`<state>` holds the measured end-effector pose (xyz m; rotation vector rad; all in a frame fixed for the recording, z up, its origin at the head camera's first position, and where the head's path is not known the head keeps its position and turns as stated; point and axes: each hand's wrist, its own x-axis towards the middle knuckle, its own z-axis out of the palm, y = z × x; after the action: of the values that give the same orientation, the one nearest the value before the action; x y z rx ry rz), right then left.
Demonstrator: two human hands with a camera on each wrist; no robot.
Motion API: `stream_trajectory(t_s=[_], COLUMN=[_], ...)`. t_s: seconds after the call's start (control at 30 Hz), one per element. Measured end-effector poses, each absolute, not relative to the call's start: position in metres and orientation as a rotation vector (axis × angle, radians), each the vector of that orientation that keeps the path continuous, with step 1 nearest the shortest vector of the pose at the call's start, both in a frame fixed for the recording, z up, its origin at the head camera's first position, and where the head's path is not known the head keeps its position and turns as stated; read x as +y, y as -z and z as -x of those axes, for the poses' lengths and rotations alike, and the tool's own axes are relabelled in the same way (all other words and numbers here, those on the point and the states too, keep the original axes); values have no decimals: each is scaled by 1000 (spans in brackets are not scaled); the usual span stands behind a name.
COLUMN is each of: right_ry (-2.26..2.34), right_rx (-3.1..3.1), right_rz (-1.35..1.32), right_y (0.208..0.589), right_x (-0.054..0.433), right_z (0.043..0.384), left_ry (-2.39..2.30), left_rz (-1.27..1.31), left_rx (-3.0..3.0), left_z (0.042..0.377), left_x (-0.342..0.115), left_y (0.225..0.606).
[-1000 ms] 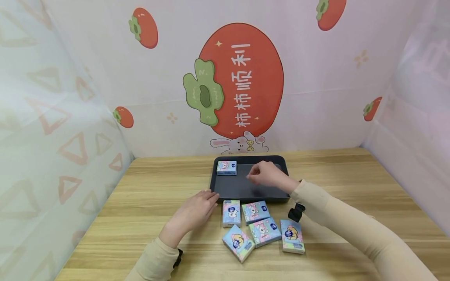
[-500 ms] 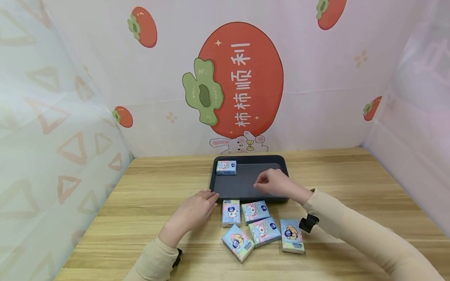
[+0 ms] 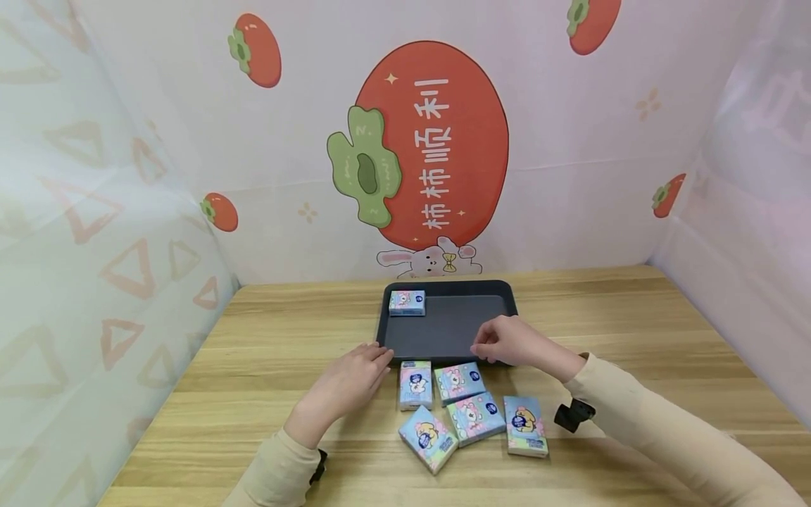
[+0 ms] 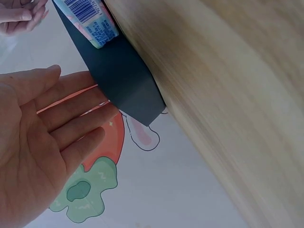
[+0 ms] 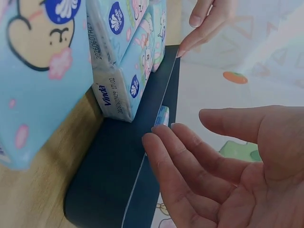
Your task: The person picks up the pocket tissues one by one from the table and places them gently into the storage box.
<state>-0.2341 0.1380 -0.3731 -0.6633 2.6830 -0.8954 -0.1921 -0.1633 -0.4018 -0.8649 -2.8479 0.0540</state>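
My left hand (image 3: 348, 377) lies with straight fingers at the front-left corner of a dark tray (image 3: 437, 360); the left wrist view has its fingertips touching the tray wall (image 4: 128, 90). Over the tray's front-right edge is my right hand (image 3: 510, 339), holding nothing. Its thumb and loosely bent fingers stand apart in the right wrist view. One small tissue pack (image 3: 407, 303) lies in the tray's back-left corner. Nearest the right hand on the table is a blue tissue pack (image 3: 459, 382), just before the tray's front wall.
More tissue packs lie on the wooden table (image 3: 279, 331) before the tray: one upright-facing pack (image 3: 415, 385), one with a bear (image 3: 476, 420), a turned pack (image 3: 429, 438) and a separate right-hand pack (image 3: 525, 426). A printed cloth wall (image 3: 570, 211) stands behind.
My right hand has drawn back from the tray's middle, toward the front-right edge, with nothing in it. The left hand and the tissue packs have stayed put.
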Motion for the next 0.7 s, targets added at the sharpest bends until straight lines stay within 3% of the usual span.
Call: stream_trajectory(t_s=[0.7], right_ry=[818], right_rx=[2682], right_rz=[702], right_y=[385], right_x=[166], right_z=[205], left_ry=[-55], left_rz=[879], left_rx=[-2834], left_z=[192], left_x=[-165], left_y=[403])
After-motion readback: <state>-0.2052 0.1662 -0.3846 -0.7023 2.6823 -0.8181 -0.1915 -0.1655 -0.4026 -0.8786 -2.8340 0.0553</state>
